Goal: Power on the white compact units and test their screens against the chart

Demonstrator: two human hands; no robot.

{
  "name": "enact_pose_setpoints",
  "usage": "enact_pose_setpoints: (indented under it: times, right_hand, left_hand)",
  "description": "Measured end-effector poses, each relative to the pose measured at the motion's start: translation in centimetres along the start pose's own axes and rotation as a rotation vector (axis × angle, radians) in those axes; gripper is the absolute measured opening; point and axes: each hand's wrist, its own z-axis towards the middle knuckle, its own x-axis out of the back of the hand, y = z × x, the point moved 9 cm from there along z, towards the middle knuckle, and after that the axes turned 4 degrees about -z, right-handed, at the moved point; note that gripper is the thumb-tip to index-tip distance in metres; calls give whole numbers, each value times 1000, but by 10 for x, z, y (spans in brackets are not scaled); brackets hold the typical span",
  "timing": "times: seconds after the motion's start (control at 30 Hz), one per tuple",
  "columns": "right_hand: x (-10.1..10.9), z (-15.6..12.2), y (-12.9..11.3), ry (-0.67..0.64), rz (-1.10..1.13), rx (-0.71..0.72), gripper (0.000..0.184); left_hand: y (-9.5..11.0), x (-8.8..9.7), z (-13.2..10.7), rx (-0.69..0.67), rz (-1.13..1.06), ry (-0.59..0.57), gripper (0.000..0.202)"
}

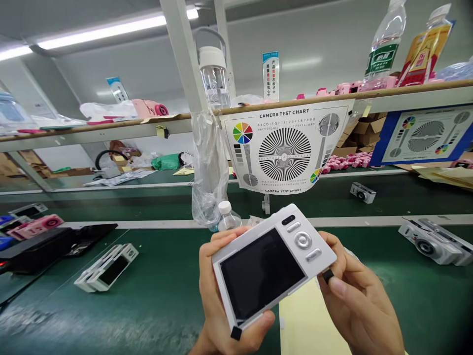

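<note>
I hold a small white digital camera [273, 264] in both hands, its dark, unlit screen facing me and its buttons at the right end. My left hand [218, 305] wraps around the left end and underside, thumb at the lower corner. My right hand [360, 301] grips the right end, and its thumb and forefinger pinch a small black piece [327, 275] at the camera's lower right corner. A camera test chart [284, 148] hangs from the shelf straight ahead.
Green work surfaces and a conveyor [148, 296] carry other white cameras [107, 268] [436, 241] [362, 192]. A clear plastic bag [210, 167] and small bottle [227, 217] stand ahead. Pink cameras [35, 227] and a black tray [40, 246] lie left. Bottles [386, 44] stand on the shelf.
</note>
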Motion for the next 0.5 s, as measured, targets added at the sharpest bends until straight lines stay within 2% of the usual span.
enact_pose_setpoints:
  times: [0.17, 0.33, 0.43, 0.5]
  right_hand:
    - [3, -1, -2, 17, -27, -19, 18]
    - [10, 4, -3, 29, -51, 0, 19]
    - [11, 5, 3, -28, -136, -37, 17]
    - [15, 5, 4, -35, -217, -28, 13]
  left_hand:
    - [5, -1, 1, -79, 77, -32, 66]
    - [18, -4, -3, -260, 134, 8, 69]
    - [15, 0, -3, -212, 115, 78, 65]
    - [10, 1, -2, -157, 53, 81, 64]
